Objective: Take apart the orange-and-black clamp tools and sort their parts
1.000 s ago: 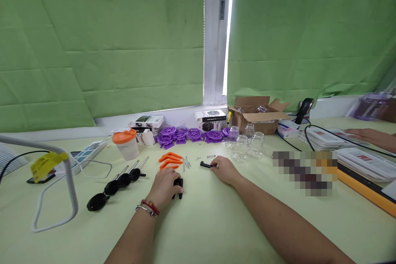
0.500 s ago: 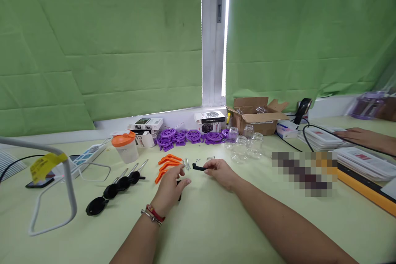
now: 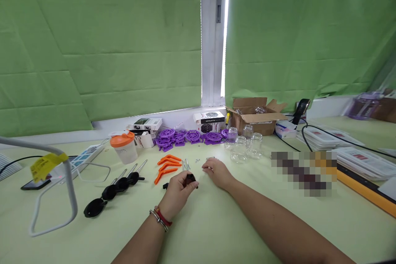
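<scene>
My left hand [image 3: 179, 192] is closed around a small black plastic part [image 3: 191, 177], mostly hidden by the fingers. Another black piece [image 3: 166, 186] lies on the table beside that hand, partly covered by it. To the right, my right hand [image 3: 219, 173] is low over the table with bent fingers slightly apart and nothing visible in them. Just behind its knuckles lies a small metal spring [image 3: 210, 158], partly hidden. Metal pins [image 3: 186, 164] and tiny screws [image 3: 197, 160] rest beyond the hands. Orange plastic handles [image 3: 168, 165] lie left of the pins.
Several black round parts with metal rods [image 3: 109, 192] lie at left, near a lidded cup [image 3: 125, 148] and a power strip [image 3: 88, 159]. Purple plastic parts [image 3: 192, 136], glass jars [image 3: 241, 148] and a cardboard box [image 3: 259, 121] stand at the back. A white frame [image 3: 72, 198] rises at left.
The black part in my right hand is no longer there; my left hand now grips a black part and has moved right. The right hand has shifted toward the spring. A co-worker's hand has left the right side.
</scene>
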